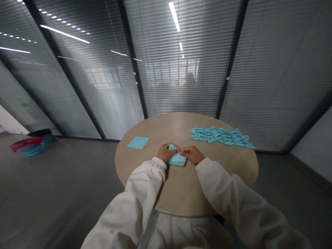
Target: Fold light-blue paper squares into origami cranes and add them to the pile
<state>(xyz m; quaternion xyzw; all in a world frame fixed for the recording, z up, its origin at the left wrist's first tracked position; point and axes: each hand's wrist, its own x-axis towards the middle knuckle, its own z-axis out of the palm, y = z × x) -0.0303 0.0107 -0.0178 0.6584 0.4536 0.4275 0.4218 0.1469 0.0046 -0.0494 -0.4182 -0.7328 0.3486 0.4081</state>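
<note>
A partly folded sheet of light blue paper (177, 159) is between my hands, over the middle of the round table. My left hand (165, 152) grips its left side, with the fingers along the upper edge. From the other side, my right hand (192, 153) pinches the paper's upper right part, its fingertips meeting those of the left. The fingers cover some of the folds. Toward the table's left lies a flat stack or sheet of blue paper (138, 142). Rows of several folded blue paper cranes (220, 135) stand at the back right.
The round wooden table (186, 204) stands in front of me, close to a glass partition with blinds (178, 93). On the floor at the far left are a red-rimmed blue basket (29, 147) and a black-rimmed one (46, 136).
</note>
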